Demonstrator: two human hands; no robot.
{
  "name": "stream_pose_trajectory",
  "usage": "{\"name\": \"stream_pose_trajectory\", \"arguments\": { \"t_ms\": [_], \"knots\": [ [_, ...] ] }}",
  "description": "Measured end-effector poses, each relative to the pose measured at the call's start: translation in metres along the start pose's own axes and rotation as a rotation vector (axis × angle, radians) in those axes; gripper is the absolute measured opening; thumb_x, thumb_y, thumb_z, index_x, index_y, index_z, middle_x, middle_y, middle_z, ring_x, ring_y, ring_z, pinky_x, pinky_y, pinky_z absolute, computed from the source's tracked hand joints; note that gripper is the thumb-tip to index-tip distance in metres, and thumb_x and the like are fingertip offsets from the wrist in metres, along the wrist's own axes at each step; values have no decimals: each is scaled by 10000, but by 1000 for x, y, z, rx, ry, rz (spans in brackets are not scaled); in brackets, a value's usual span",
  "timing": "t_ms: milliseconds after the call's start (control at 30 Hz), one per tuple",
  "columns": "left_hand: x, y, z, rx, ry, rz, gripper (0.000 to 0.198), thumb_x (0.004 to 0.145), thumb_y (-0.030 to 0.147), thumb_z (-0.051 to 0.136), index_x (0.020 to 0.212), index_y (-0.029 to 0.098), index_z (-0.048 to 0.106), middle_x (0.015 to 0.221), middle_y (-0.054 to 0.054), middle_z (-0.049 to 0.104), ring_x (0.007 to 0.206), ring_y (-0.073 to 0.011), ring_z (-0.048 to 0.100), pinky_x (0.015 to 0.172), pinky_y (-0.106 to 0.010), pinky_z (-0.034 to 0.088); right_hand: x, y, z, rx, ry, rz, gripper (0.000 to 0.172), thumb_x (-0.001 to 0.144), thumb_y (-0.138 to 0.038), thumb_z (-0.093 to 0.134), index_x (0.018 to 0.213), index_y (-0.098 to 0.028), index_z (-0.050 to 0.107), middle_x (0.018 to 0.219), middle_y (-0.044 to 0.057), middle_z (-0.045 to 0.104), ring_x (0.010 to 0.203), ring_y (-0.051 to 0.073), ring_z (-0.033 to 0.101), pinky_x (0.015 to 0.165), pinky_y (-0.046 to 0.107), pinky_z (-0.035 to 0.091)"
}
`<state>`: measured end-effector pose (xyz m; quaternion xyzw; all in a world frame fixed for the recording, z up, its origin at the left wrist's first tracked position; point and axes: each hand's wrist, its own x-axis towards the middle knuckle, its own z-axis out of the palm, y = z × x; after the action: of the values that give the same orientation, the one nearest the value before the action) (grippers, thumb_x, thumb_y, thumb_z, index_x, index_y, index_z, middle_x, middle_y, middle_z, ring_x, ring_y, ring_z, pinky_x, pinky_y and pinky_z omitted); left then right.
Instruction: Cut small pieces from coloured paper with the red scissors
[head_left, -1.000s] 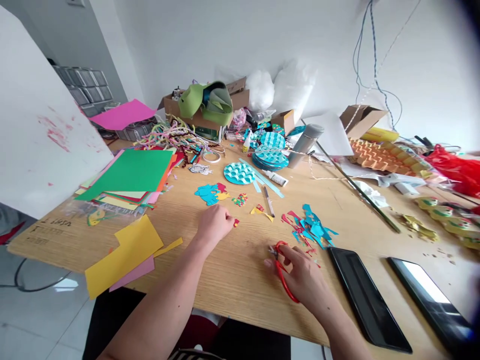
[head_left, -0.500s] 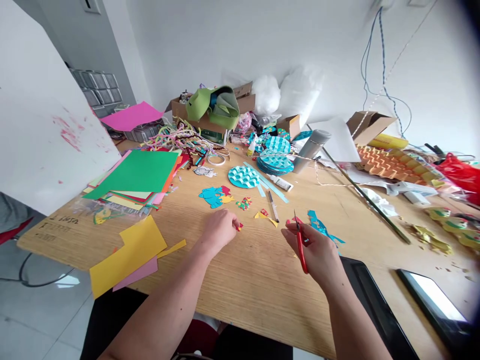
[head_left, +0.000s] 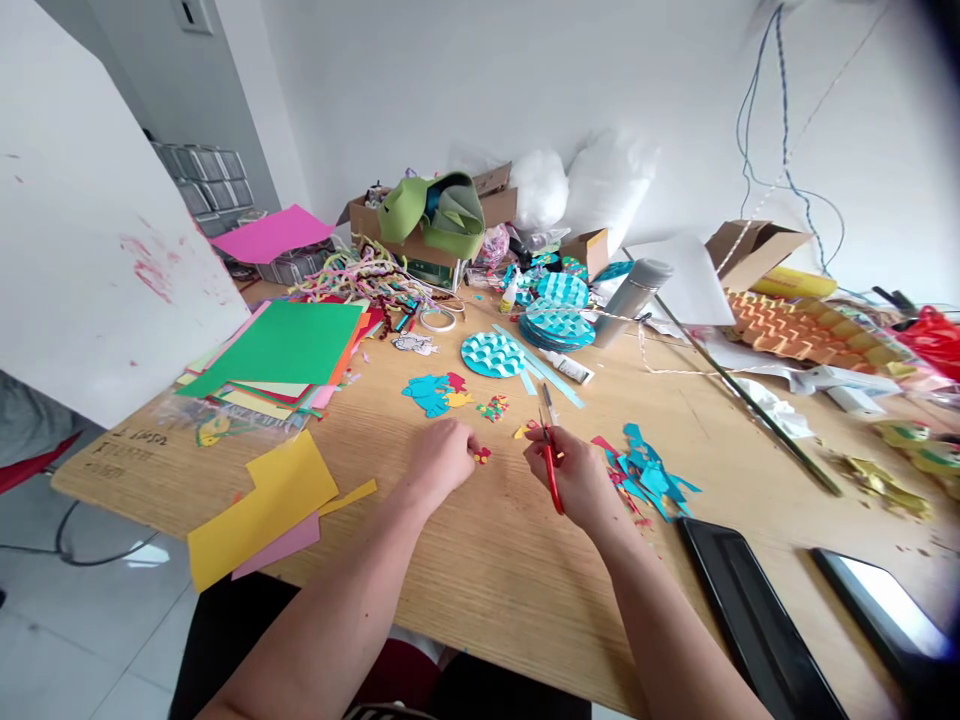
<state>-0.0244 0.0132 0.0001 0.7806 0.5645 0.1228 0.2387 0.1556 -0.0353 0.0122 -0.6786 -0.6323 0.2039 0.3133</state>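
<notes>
My left hand [head_left: 442,458] rests curled on the wooden table [head_left: 495,560], its fingertips pinching a small red and yellow paper piece [head_left: 481,456]. My right hand [head_left: 574,478] is closed round red-handled scissors [head_left: 551,470], blades pointing away from me, a short way right of the left hand. Just beyond the scissors lie yellow and red scraps [head_left: 525,430] and a pen [head_left: 550,404]. A heap of blue and red paper offcuts [head_left: 645,470] lies to the right of my right hand. A blue paper cut-out figure [head_left: 433,392] lies beyond my left hand.
A stack of coloured sheets topped in green [head_left: 281,350] sits at the left, with yellow paper [head_left: 262,505] near the front edge. Teal patterned paper discs [head_left: 491,353], a glue bottle [head_left: 511,290], boxes [head_left: 420,235] and a steel flask [head_left: 632,287] crowd the back. Two dark tablets [head_left: 757,620] lie at the right front.
My right hand lifted the scissors off the table at the right and carried them left toward my left hand. The left hand stayed on the small paper piece.
</notes>
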Motion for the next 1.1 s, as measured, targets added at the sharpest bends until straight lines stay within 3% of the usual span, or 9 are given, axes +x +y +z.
{"name": "stream_pose_trajectory", "arguments": {
  "t_ms": [233,400,533,733,900,1000,1100],
  "knots": [
    [1,1,0,-22,67,-1,184,814,158,562,922,199,705,969,-58,723,925,-186,645,806,-274,463,28,18,-9,-84,33,-136,134,769,-169,507,885,-185,572,938,99,704,877,239,646,758,354,490],
    [2,3,0,-65,103,-9,187,828,164,542,919,205,700,960,-53,721,872,-169,644,763,-260,456,37,26,8,-131,-47,-327,222,707,-66,512,874,-202,567,921,78,661,958,262,554,823,368,464],
    [2,4,1,-89,121,-3,165,827,188,543,879,204,699,889,-45,720,780,-158,638,703,-254,453,37,31,20,-123,-51,-360,232,679,-36,499,821,-208,561,859,71,629,926,270,532,816,376,448],
    [4,1,5,-217,183,49,149,814,182,551,856,189,694,848,-38,717,717,-142,619,690,-251,455,36,29,11,41,32,-279,61,769,-169,524,800,-194,571,826,73,624,802,229,576,745,351,460],
    [4,5,9,-475,219,95,207,774,155,599,968,170,668,935,-46,699,687,-114,590,669,-233,475,26,18,-12,313,77,-153,272,804,-350,591,1005,-166,585,825,47,631,708,179,601,633,289,474],
    [-1,14,6,-655,189,214,358,726,184,679,1083,182,645,1122,-71,651,802,-130,587,647,-220,484,19,7,-17,748,-9,16,272,692,-310,718,910,-171,631,776,14,598,641,143,538,569,255,414],
    [-5,20,1,-766,97,305,398,722,238,710,1111,184,647,1120,-83,653,893,-156,590,681,-228,481,14,-2,-13,963,-108,106,280,637,-273,762,879,-182,654,773,4,603,618,128,506,548,248,383]
  ]
}}
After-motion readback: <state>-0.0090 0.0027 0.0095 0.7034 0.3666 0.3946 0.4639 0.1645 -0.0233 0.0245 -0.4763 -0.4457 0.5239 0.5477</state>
